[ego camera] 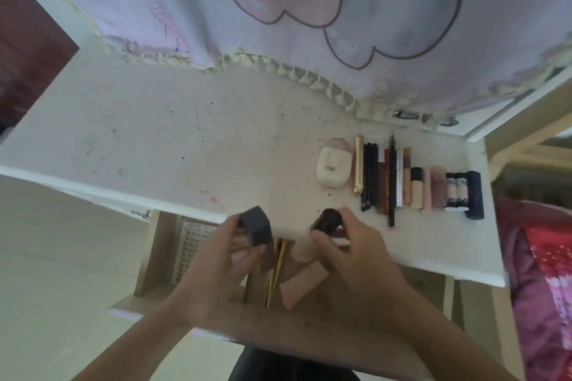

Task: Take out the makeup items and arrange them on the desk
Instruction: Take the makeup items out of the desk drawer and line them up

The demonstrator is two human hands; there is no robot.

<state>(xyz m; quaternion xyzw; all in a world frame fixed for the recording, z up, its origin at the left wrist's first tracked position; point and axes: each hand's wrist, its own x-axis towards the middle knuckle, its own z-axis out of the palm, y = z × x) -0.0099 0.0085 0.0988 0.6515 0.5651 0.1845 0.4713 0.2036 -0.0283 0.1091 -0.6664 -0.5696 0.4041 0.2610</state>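
Left hand (223, 252) is gripping a dark, blocky, square-section cap (257, 226), fingers curled round it; a pale tan body below the cap is mostly hidden by the fingers. Its long axis is running roughly near to far, cap end pointing far, tilted slightly right. Right hand (349, 244) is pinching a dark, rounded, glossy cap (327, 219) between thumb and fingertips, the cap end pointing far-left. Both items are being held just over the near edge of the bench (154, 133), above an open drawer (148, 260).

Bench surface is looking white, matte, speckled and scuffed. On its right part a row (402, 176) of makeup is lying side by side, long axes all running near to far: a cream rounded compact (333, 168) at the left end, a gold tube (358, 164), thin black and red pencils, beige and pink tubes, and a dark blue cylinder (474, 192) at the right end.

In the drawer, a beige tube (305, 283) is lying diagonally beside thin yellow sticks (275, 269); a white mesh basket (192, 241) is sitting to the left. A lilac frilled cloth (309, 9) is hanging over the far side.
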